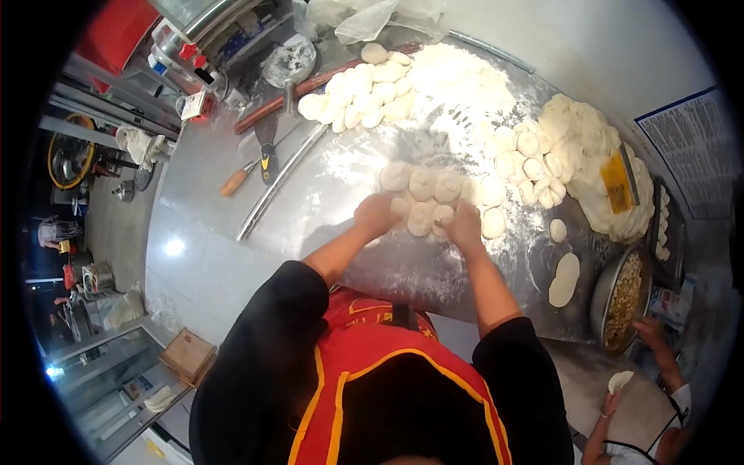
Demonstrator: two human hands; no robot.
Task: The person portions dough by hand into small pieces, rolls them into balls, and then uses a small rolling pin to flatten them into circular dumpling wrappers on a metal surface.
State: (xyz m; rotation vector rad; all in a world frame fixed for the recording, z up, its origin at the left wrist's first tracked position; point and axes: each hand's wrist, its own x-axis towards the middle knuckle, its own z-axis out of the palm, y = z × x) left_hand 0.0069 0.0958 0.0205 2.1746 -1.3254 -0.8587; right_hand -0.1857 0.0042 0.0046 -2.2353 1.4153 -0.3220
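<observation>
Before me, several round dough pieces (422,183) lie in two rows on a floured metal worktop (302,215). My left hand (376,215) is at the left end of the front row, its fingers at a small dough piece (400,207). My right hand (465,224) is at the front row's right end, against another piece. Both hands are slightly blurred and their fingertips are partly hidden, so their grip is unclear. Two more flattened rounds (493,223) lie just right of my right hand. Loose flour (459,75) is heaped behind the rows.
Coiled dough pieces (528,143) and a large dough mass (616,192) with a yellow scraper (618,183) lie right. A filling bowl (625,302) stands near a co-worker's hand (651,332). Left are a metal rod (282,183), a putty knife (266,154) and more dough pieces (366,93).
</observation>
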